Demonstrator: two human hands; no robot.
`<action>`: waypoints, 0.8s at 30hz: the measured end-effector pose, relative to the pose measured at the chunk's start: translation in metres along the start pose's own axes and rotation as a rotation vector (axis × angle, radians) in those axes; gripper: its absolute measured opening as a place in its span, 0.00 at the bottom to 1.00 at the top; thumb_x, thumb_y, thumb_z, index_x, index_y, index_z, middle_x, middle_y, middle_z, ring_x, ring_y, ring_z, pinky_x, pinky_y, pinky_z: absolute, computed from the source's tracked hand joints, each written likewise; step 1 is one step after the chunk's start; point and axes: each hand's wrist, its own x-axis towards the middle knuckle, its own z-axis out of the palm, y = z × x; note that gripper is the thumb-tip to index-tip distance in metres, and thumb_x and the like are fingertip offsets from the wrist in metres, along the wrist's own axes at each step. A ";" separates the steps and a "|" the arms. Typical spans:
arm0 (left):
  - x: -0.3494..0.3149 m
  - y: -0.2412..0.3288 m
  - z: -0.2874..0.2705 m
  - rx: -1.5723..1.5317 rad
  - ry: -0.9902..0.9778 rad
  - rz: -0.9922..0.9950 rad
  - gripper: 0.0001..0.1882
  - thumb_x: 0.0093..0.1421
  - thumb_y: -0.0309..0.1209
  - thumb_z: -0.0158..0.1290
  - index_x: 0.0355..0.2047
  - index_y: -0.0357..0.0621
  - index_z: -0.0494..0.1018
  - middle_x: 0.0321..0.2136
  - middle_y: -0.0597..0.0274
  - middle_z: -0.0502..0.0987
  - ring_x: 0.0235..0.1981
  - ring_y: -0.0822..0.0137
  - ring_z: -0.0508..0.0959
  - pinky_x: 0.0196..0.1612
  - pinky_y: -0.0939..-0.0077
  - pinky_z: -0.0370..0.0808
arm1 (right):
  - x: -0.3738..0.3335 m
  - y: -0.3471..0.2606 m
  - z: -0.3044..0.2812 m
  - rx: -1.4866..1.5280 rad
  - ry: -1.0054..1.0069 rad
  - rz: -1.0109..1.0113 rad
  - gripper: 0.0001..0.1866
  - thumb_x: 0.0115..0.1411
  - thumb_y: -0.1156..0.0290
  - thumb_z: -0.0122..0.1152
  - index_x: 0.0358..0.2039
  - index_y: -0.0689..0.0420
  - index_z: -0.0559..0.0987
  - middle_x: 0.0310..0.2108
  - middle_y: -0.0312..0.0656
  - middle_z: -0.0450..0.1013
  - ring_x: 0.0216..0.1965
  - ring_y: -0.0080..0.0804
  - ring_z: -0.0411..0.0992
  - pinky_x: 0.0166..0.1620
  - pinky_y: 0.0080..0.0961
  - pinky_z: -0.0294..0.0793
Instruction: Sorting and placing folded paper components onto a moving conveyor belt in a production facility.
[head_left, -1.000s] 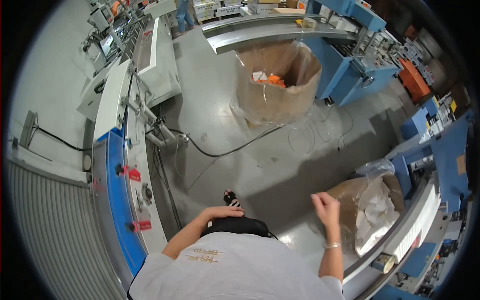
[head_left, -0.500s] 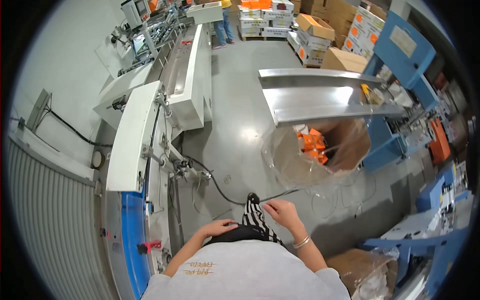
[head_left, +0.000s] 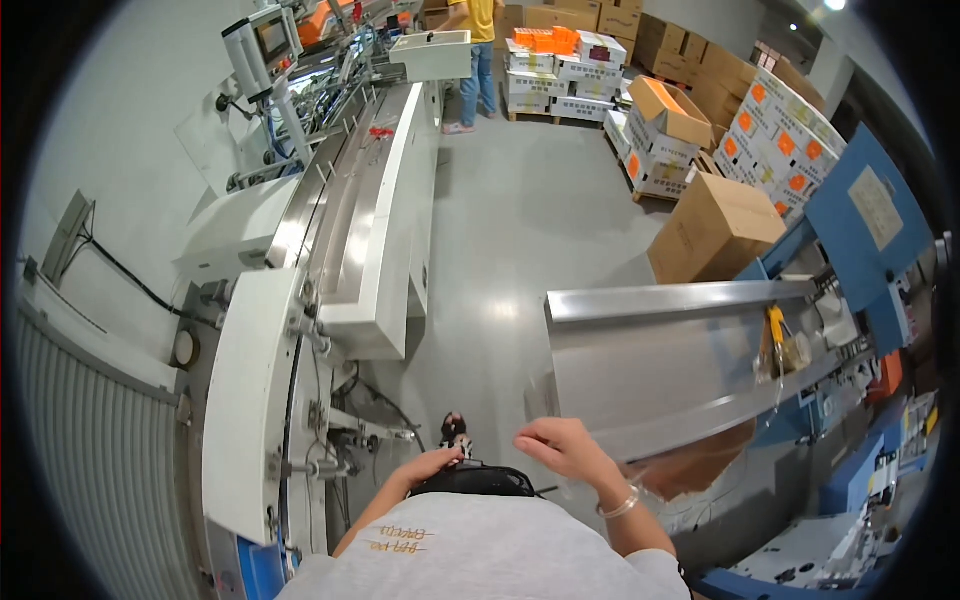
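The left hand (head_left: 428, 467) rests by the black item (head_left: 475, 482) at the waist, fingers together; the right hand (head_left: 568, 449) hangs near the metal chute (head_left: 650, 375), fingers curled inward. From where I stand, I can't tell whether either grips anything. A yellow-shirted co-worker (head_left: 481, 28) stands beside stacked cartons (head_left: 588, 76).

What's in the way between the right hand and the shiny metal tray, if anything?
Nothing visible stands between the right hand and the metal tray: in this view the hand shows beside the tray's near left corner, though the true gap can't be judged.
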 end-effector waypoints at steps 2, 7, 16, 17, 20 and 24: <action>0.026 0.034 -0.028 0.152 0.035 0.057 0.27 0.60 0.54 0.42 0.48 0.45 0.70 0.39 0.68 0.73 0.39 0.76 0.68 0.45 0.80 0.64 | 0.035 0.000 -0.026 -0.034 0.018 -0.001 0.07 0.53 0.69 0.59 0.29 0.59 0.77 0.22 0.43 0.72 0.21 0.33 0.69 0.27 0.24 0.69; 0.089 0.131 -0.109 0.089 0.129 -0.001 0.30 0.60 0.57 0.38 0.45 0.44 0.71 0.30 0.65 0.74 0.31 0.72 0.69 0.37 0.78 0.65 | 0.141 0.009 -0.071 -0.216 0.100 0.028 0.08 0.53 0.68 0.59 0.29 0.59 0.77 0.21 0.44 0.71 0.21 0.37 0.67 0.25 0.26 0.67; 0.167 0.220 -0.205 0.110 -0.002 0.124 0.27 0.61 0.51 0.42 0.44 0.40 0.72 0.40 0.62 0.74 0.42 0.70 0.69 0.47 0.76 0.65 | 0.301 0.038 -0.098 -0.142 -0.046 0.351 0.12 0.55 0.64 0.57 0.32 0.61 0.77 0.24 0.44 0.74 0.24 0.31 0.71 0.31 0.24 0.70; 0.175 0.228 -0.218 0.032 0.019 0.124 0.25 0.60 0.50 0.44 0.44 0.40 0.72 0.40 0.62 0.73 0.42 0.71 0.70 0.46 0.78 0.65 | 0.320 0.042 -0.103 -0.145 -0.058 0.346 0.12 0.55 0.64 0.57 0.32 0.61 0.77 0.24 0.44 0.74 0.24 0.31 0.71 0.31 0.24 0.70; 0.187 0.253 -0.240 -0.265 0.094 0.098 0.24 0.60 0.49 0.44 0.43 0.42 0.72 0.39 0.64 0.73 0.41 0.73 0.69 0.45 0.80 0.65 | 0.380 0.068 -0.126 -0.199 -0.212 0.377 0.13 0.55 0.62 0.57 0.35 0.60 0.76 0.27 0.45 0.75 0.27 0.33 0.72 0.33 0.25 0.71; 0.228 0.279 -0.266 -0.224 0.081 0.197 0.23 0.60 0.47 0.47 0.47 0.42 0.70 0.42 0.66 0.73 0.44 0.74 0.69 0.49 0.79 0.64 | 0.462 0.123 -0.166 -0.261 -0.314 0.351 0.15 0.56 0.61 0.57 0.37 0.59 0.76 0.29 0.44 0.76 0.30 0.33 0.74 0.35 0.25 0.72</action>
